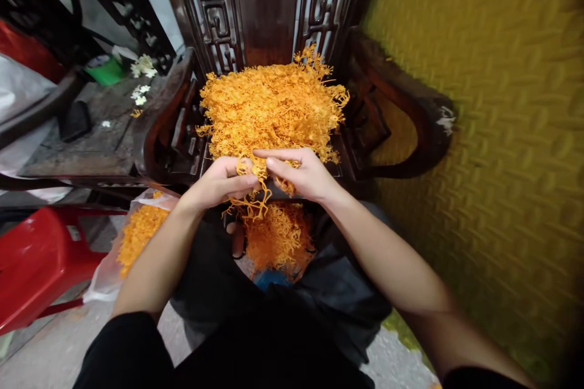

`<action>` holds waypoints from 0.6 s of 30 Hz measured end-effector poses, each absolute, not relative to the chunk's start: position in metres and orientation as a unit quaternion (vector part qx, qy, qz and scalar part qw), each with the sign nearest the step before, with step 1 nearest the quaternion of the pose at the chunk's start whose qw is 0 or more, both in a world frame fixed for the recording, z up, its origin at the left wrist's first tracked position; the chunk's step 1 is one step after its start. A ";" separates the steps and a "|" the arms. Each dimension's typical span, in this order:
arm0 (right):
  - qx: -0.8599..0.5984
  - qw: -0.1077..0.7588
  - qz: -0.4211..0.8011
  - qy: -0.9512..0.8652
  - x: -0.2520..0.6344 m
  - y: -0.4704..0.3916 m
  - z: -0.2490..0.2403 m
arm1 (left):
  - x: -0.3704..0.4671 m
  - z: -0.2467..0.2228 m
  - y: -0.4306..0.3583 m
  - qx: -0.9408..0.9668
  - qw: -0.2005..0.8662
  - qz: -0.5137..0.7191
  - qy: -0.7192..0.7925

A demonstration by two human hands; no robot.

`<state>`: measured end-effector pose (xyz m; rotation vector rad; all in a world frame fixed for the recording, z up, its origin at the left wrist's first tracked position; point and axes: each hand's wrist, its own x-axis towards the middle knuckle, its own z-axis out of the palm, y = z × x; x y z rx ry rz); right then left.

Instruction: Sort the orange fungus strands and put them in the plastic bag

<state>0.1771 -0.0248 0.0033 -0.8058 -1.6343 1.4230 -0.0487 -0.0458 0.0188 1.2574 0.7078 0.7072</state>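
A thick heap of orange branching strands covers the seat of a dark carved wooden chair. At the heap's near edge, my left hand pinches a small tangle of orange strands, whose ends dangle below the fingers. Just to its right, my right hand has its thumb and fingers around orange strands at the same height, index finger pointing left. Between my knees, lower down, lies another orange bunch with something blue under it.
At left are a clear plastic bag with more orange strands, a red plastic stool, and a wooden bench holding a green roll and white flowers. A yellow textured surface fills the right side.
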 end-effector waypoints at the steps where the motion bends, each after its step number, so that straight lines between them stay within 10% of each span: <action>1: -0.294 0.400 0.548 -0.673 0.177 -0.025 0.004 | -0.049 0.018 -0.045 0.554 0.720 0.294 0.297; 8: -0.129 0.324 0.501 -0.792 0.188 -0.025 0.011 | -0.050 0.002 -0.041 0.510 0.824 0.106 0.223; 18: -0.149 0.455 0.330 -0.814 0.182 -0.037 0.013 | -0.039 0.005 -0.037 0.471 0.838 0.156 0.227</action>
